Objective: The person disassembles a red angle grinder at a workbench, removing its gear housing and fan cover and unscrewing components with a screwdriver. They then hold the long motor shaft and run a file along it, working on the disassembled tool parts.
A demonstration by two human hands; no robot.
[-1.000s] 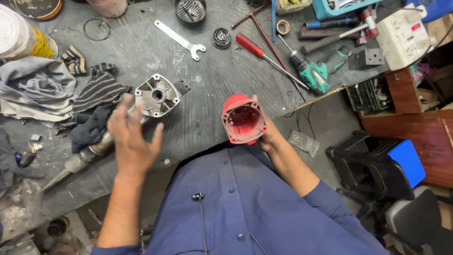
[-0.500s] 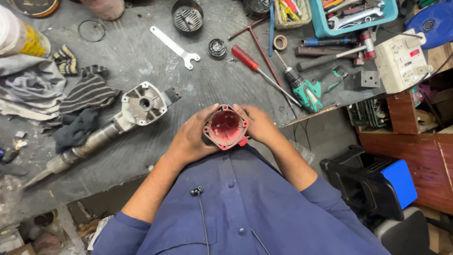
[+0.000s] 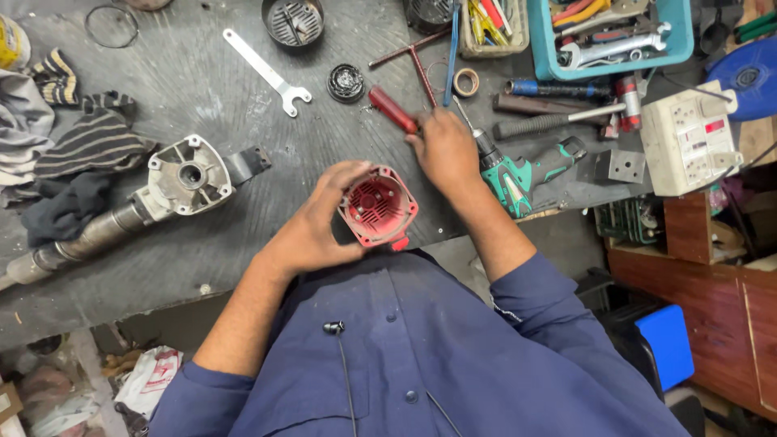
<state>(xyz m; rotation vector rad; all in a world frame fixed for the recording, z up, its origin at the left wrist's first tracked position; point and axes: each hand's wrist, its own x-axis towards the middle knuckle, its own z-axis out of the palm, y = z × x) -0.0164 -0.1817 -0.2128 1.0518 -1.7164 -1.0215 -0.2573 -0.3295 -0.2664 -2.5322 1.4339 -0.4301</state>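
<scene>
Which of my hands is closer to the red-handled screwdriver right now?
Right. The right hand is touching the red-handled screwdriver at its handle end. The left hand is lower, toward the body, gripping the red motor housing.

Person seen from above, wearing a dark blue button-front work shirt point(image 3: 421, 348) of plain woven cloth. The placket runs down the middle of the chest and carries small round buttons of the same blue, three of them visible. Both sleeves are pushed or rolled up to about the elbow, the right one ending in a folded cuff with a stitched seam; the forearms below are bare. A small black clip-on microphone point(image 3: 332, 328) sits on the left side of the chest, and its thin black cable hangs down the shirt front. Left hand point(image 3: 312, 231) and right hand point(image 3: 445, 150) are ungloved, with no ring, watch or band visible.
</scene>
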